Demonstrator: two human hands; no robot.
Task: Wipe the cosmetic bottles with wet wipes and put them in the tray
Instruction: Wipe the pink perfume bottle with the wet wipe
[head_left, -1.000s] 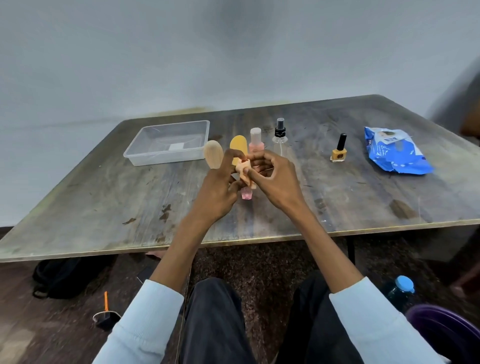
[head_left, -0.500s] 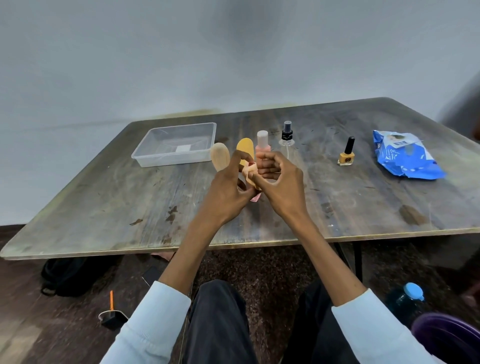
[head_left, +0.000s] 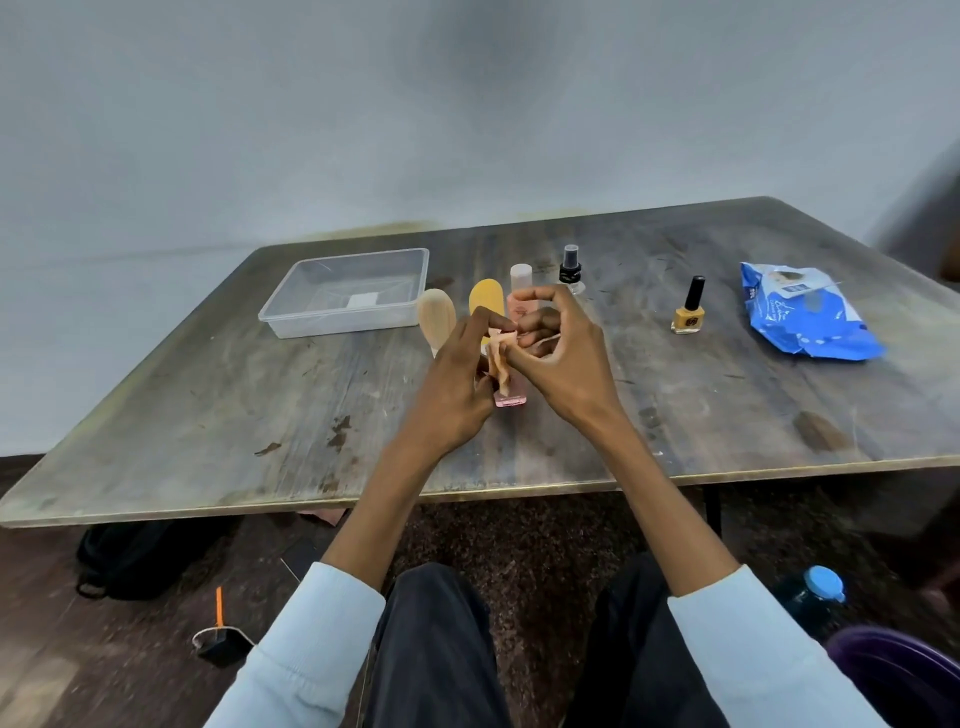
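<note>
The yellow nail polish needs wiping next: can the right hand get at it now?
Probably not yet: the right hand holds the small pink bottle together with the left hand. Nothing stands around the yellow nail polish.

Your left hand (head_left: 457, 384) and right hand (head_left: 563, 358) meet over the worn table (head_left: 208, 415), both pinching a small crumpled wet wipe (head_left: 501, 353) in front of a pink bottle (head_left: 511, 397). Far left sits the clear tray (head_left: 345, 291). Right of your hands stand a spray bottle (head_left: 570, 267), a yellow nail polish (head_left: 689, 309) and the blue wipes pack (head_left: 805, 312).
</note>
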